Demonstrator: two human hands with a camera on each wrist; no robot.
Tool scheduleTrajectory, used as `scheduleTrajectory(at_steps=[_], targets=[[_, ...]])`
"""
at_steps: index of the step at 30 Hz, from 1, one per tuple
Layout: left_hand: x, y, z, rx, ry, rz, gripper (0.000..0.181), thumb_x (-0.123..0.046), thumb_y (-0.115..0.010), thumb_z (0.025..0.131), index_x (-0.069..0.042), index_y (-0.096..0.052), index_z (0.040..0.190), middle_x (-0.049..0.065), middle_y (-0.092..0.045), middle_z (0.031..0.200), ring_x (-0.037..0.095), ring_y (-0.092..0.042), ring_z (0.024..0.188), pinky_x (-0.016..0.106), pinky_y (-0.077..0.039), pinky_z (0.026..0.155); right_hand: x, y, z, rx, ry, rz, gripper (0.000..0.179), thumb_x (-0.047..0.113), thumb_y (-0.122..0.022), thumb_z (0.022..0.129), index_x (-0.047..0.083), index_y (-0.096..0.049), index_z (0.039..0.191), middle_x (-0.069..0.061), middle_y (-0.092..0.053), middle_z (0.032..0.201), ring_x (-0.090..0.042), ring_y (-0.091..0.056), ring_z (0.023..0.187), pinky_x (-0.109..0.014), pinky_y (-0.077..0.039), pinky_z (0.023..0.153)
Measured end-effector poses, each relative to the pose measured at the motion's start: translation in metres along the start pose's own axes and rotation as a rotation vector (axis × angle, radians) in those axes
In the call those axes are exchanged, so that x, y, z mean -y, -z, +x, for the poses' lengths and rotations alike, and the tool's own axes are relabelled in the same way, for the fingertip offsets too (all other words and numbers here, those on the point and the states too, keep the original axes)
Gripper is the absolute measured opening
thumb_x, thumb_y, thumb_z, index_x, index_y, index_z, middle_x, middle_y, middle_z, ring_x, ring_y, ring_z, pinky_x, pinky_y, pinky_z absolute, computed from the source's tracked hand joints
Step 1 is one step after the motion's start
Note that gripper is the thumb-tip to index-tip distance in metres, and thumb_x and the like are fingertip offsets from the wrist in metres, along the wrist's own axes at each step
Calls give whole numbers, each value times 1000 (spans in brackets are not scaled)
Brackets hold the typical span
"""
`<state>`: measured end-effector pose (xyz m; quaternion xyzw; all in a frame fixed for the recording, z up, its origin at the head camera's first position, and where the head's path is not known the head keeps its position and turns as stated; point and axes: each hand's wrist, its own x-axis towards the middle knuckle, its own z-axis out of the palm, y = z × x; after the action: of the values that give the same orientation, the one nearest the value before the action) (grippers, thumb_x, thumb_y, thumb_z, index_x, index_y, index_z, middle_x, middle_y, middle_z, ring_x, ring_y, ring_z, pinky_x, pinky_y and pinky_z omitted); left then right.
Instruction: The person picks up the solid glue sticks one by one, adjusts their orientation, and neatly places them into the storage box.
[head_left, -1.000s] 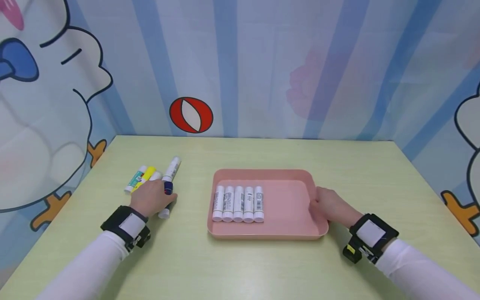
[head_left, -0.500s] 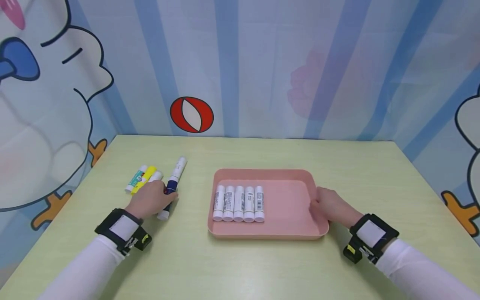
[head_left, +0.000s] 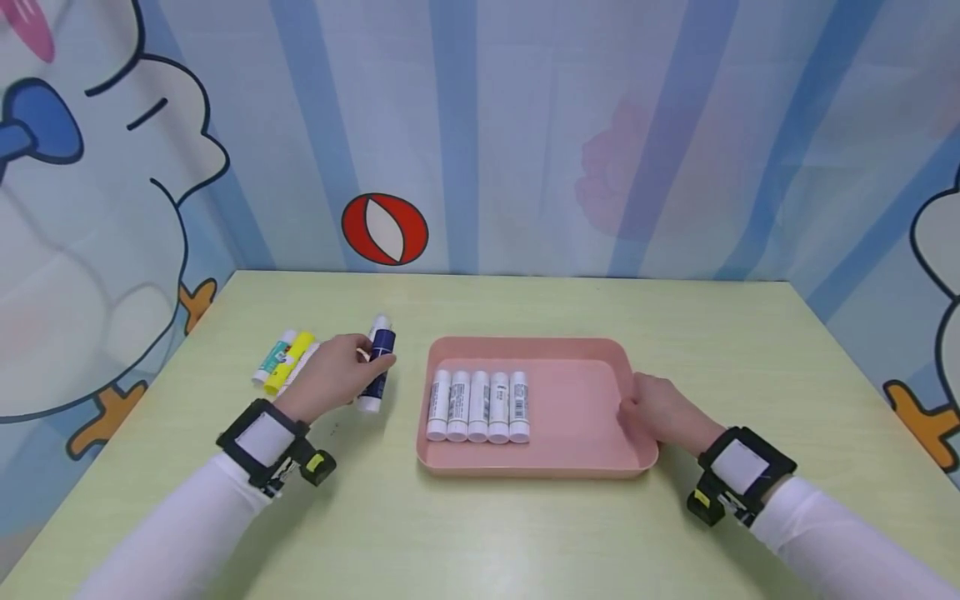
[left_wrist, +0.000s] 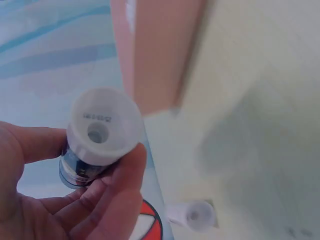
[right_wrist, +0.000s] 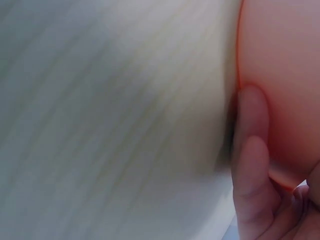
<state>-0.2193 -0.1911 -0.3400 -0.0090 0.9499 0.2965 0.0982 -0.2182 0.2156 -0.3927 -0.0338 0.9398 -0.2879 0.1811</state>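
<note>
A teal-labelled glue stick [head_left: 275,356] and a yellow glue stick [head_left: 289,362] lie side by side to the left of the left hand [head_left: 337,372], with a white glue stick [head_left: 302,367] next to them, partly covered by that hand. Another white tube [head_left: 382,322] shows at the far end of the navy glue stick [head_left: 377,367], mostly hidden behind it. Five white glue sticks [head_left: 478,407] stand in a row in the left part of the pink tray [head_left: 525,471]; the tray's floor shows from there to its right wall. The far edge of the surface [head_left: 480,533] meets a striped backdrop [head_left: 510,167]. A strip of surface runs between the navy glue stick and the tray's left wall. The left hand pinches the navy glue stick between thumb and fingers, its white base end pointing towards the person. The right hand [head_left: 656,408] has its fingers clamped on the tray's right wall.
</note>
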Motion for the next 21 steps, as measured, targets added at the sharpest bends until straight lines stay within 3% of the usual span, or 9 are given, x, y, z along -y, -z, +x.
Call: scheduleTrajectory(at_steps=[10, 16, 21], targets=[[-62, -20, 11, 65, -150, -89, 46, -38, -62, 94, 0, -58, 120, 12, -63, 97, 20, -59, 68, 28, -50, 55, -2, -1, 0, -33, 43, 9, 13, 7, -41, 96, -3, -47, 98, -11, -47, 75, -19, -50, 57, -30, -42, 51], [-105, -47, 25, 195, -183, -135, 46, -39, -62, 95, -1, -60, 121, 9, -63, 94, 20, -61, 74, 27, -52, 58, -3, 0, -2, -31, 52, 11, 10, 6, -40, 96, -2, -46, 94, -10, -46, 74, -19, -49, 56, -30, -41, 52], [-130, -71, 28, 335, -206, -198, 35, -33, -62, 96, -2, -64, 112, 8, -64, 87, 21, -63, 74, 28, -53, 59, -2, 0, -1, -15, 51, 3, 13, 7, -38, 97, -3, -47, 97, -10, -47, 74, -18, -49, 57, -30, -42, 52]])
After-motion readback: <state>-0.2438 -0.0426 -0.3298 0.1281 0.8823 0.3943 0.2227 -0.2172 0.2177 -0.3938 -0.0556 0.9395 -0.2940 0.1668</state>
